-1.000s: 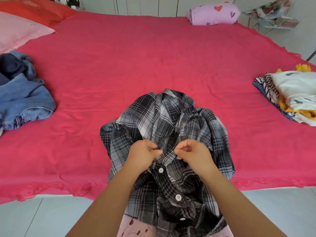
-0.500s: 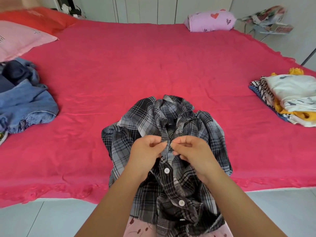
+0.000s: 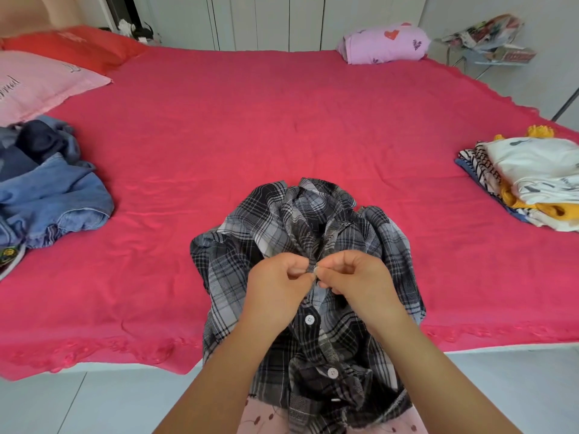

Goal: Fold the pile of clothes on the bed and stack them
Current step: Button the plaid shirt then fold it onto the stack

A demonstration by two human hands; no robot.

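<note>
Two hands on one garment. Left hand (image 3: pixel 279 286) and right hand (image 3: pixel 357 277) met knuckle to knuckle over the front placket of the plaid shirt (image 3: pixel 244 245), just below its collar. Both had fingers curled, thumb and forefinger pinching the placket edges. A small pale button (image 3: pixel 316 270) showed right between the fingertips; couldn't tell if it was through its hole.

Shirt lay bunched at the near edge of the bed (image 3: pixel 282 120), collar end up on the bedspread, hem hanging off the edge toward the person. Grip sat roughly mid-shirt. Two white buttons (image 3: pixel 310 319) ran down the placket below the hands and looked fastened.

Vs a second ago: hands had closed up. Back then a strip of fabric showed between them; half a second ago it was nearly gone; now the fingertips touched. Shirt stayed in the same spot on the bed edge. Head had tilted up a bit, so more of the white wardrobe doors (image 3: pixel 266 20) was in view.

Materials: shirt was thin woven cloth, black/grey/white check, heavily creased, loose threads at the hem. Bedspread was smooth red-pink fabric with a lacy scalloped border. Rumpled blue denim pile (image 3: pixel 53 195) far left, well apart from the shirt. Flat folded stack (image 3: pixel 532 183) of white, striped and yellow pieces far right. Pink pillow (image 3: pixel 37 86) and red pillow (image 3: pixel 78 45) at the far left corner, lilac heart-print cushion (image 3: pixel 385 42) at the far edge.
</note>
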